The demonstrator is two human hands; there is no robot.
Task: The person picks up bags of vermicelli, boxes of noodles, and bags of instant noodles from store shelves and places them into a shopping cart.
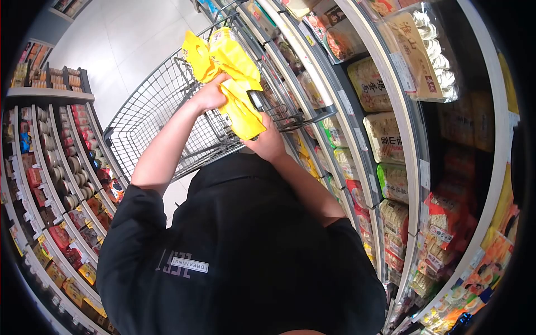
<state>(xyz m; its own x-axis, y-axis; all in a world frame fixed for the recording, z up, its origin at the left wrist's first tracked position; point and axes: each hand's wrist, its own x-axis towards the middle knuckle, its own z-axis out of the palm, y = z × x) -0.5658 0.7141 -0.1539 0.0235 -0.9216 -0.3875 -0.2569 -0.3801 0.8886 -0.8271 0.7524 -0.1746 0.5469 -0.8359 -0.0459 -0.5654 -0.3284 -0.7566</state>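
Observation:
A bright yellow plastic bag stretches between my hands above the shopping cart. My left hand is closed on its crumpled middle, with the fingertips partly hidden in the folds. At the lower right end, my right hand wraps round the edge of the bag. Just beyond my left hand, more yellow plastic bunches up near the cart's far rim, with some printing at its top. The wire mesh of the cart shows beneath and to the left of the bag.
Shelves with packs of dried noodles run close along the right. A hanging noodle pack juts out at upper right. On the left stand shelves of jars and packets. Pale floor tiles lie beyond the cart.

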